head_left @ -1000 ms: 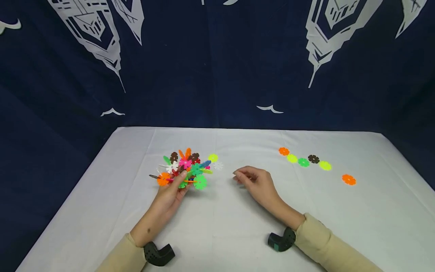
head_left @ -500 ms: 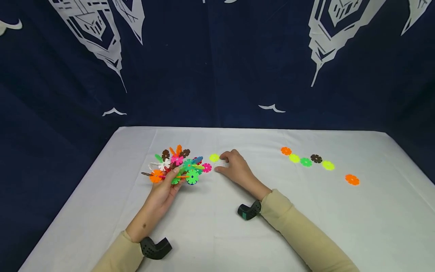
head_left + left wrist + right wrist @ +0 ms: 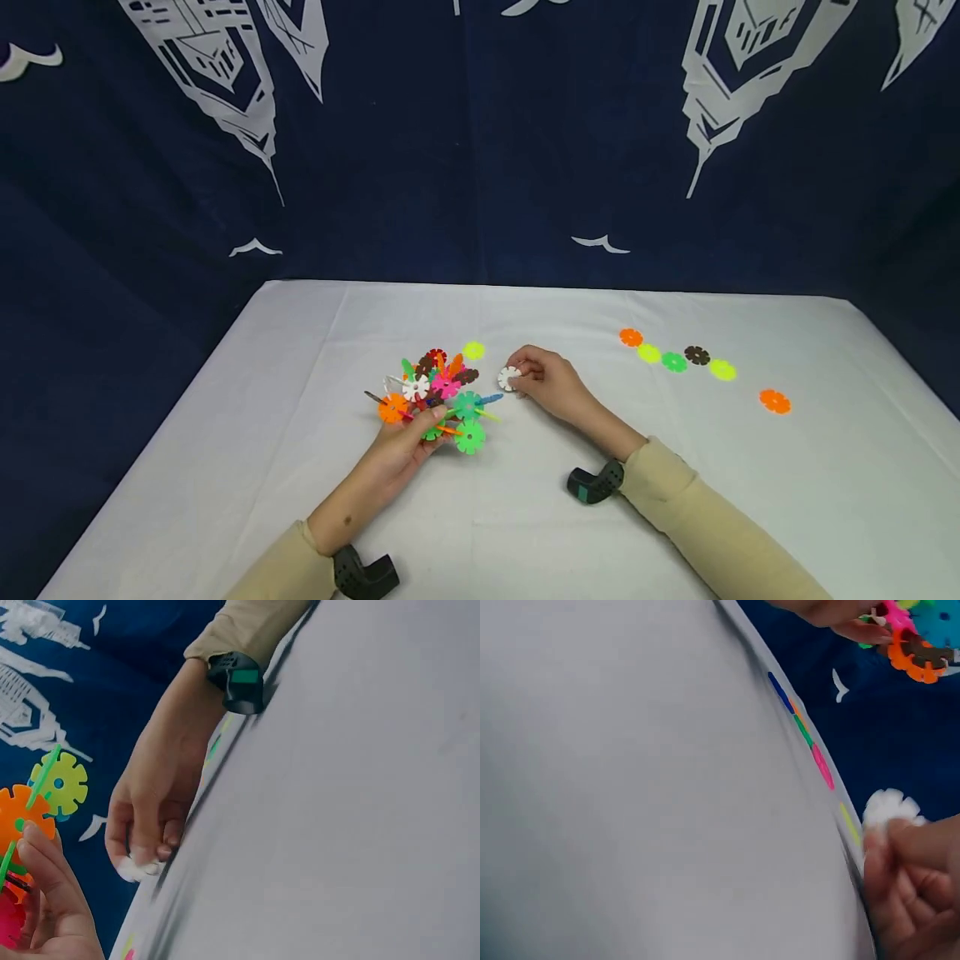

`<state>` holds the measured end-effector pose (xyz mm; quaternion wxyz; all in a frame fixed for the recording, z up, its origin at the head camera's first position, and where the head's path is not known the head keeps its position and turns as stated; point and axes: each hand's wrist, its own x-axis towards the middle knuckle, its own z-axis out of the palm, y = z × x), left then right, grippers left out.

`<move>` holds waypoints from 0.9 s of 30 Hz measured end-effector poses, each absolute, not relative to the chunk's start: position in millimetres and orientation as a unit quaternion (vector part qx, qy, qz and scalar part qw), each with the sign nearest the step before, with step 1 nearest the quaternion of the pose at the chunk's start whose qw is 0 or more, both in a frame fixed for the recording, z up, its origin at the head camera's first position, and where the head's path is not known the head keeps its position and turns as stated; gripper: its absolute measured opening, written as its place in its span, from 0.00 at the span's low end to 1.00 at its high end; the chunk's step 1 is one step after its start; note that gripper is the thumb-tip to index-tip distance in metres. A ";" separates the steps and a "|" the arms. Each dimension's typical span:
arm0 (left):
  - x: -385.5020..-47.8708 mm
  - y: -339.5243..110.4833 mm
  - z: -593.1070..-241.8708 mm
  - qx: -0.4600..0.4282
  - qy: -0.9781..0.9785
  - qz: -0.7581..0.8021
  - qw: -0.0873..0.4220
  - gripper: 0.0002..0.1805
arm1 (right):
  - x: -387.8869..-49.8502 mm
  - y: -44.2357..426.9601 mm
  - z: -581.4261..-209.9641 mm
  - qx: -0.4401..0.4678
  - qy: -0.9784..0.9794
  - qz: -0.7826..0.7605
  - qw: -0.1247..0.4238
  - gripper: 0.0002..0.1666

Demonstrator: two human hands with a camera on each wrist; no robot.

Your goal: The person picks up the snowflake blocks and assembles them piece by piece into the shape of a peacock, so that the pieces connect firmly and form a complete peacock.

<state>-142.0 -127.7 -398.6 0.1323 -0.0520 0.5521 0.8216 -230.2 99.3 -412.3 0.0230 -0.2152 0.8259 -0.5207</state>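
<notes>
White wheel point(image 3: 509, 379), thin and notched, is pinched by its edge near the middle of the head view, so most of its rim is bare; the right hand point(image 3: 553, 385) has it between thumb and fingers. Just to the left, the left hand point(image 3: 405, 454) grips a bright bunch of joined wheels point(image 3: 446, 387) low down, perhaps so the spiky top does not get squashed. One yellow wheel point(image 3: 473, 350) lies just above the bunch in the frame. More loose wheels point(image 3: 697, 355) lie on the table point(image 3: 187, 467) at the right, maybe to be out of the hands' way.
</notes>
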 end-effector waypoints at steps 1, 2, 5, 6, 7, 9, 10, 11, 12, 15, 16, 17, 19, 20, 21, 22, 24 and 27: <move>-140.2 -125.8 -399.7 -0.046 0.559 0.815 0.145 0.21 | -225.3 105.5 -413.3 -0.214 0.797 -0.563 0.040 0.10; -138.4 -123.9 -400.6 -0.038 0.566 0.809 0.156 0.21 | -219.8 111.3 -414.0 -0.212 0.768 -0.602 0.057 0.09; -132.9 -119.1 -402.3 -0.016 0.573 0.799 0.181 0.23 | -199.8 124.7 -411.6 -0.220 0.704 -0.669 0.087 0.09; -131.2 -117.6 -402.9 -0.009 0.574 0.797 0.188 0.23 | -193.4 127.9 -410.6 -0.227 0.696 -0.676 0.089 0.09; -129.6 -116.0 -403.3 -0.003 0.573 0.796 0.195 0.23 | -187.6 130.4 -410.0 -0.235 0.691 -0.678 0.089 0.09; -126.5 -113.1 -404.4 0.009 0.571 0.795 0.205 0.22 | -178.1 133.6 -410.1 -0.250 0.683 -0.681 0.087 0.08; -125.2 -111.8 -405.1 0.012 0.572 0.793 0.210 0.21 | -174.6 134.4 -410.8 -0.256 0.679 -0.683 0.086 0.08; -124.0 -110.5 -405.8 0.013 0.574 0.791 0.213 0.20 | -171.7 134.7 -411.9 -0.259 0.674 -0.686 0.087 0.08; -122.9 -109.4 -406.2 0.016 0.577 0.787 0.216 0.19 | -169.1 134.6 -413.0 -0.262 0.669 -0.690 0.088 0.07; -121.3 -107.5 -407.7 0.023 0.585 0.781 0.219 0.19 | -164.3 132.6 -415.7 -0.274 0.659 -0.695 0.084 0.07; -120.9 -107.2 -407.9 0.023 0.587 0.779 0.218 0.20 | -163.3 131.7 -416.6 -0.278 0.658 -0.695 0.083 0.07; -120.8 -106.9 -408.2 0.024 0.590 0.777 0.218 0.20 | -162.4 130.8 -417.0 -0.280 0.658 -0.694 0.080 0.07; -121.1 -106.7 -408.8 0.024 0.593 0.774 0.218 0.21 | -160.9 129.7 -417.6 -0.283 0.662 -0.691 0.071 0.06; -121.4 -106.6 -408.9 0.022 0.594 0.774 0.219 0.22 | -160.4 129.3 -417.5 -0.284 0.663 -0.690 0.065 0.06; -121.7 -106.7 -409.2 0.022 0.596 0.772 0.219 0.22 | -160.0 128.9 -417.5 -0.285 0.664 -0.689 0.059 0.06; -122.1 -106.8 -409.2 0.022 0.596 0.772 0.220 0.22 | -159.7 128.6 -417.3 -0.287 0.663 -0.689 0.053 0.05; -122.6 -107.0 -409.4 0.023 0.597 0.771 0.222 0.22 | -159.5 128.1 -416.9 -0.292 0.663 -0.688 0.041 0.05; -122.6 -107.2 -409.3 0.028 0.595 0.772 0.223 0.22 | -158.6 127.1 -416.5 -0.305 0.661 -0.685 0.026 0.04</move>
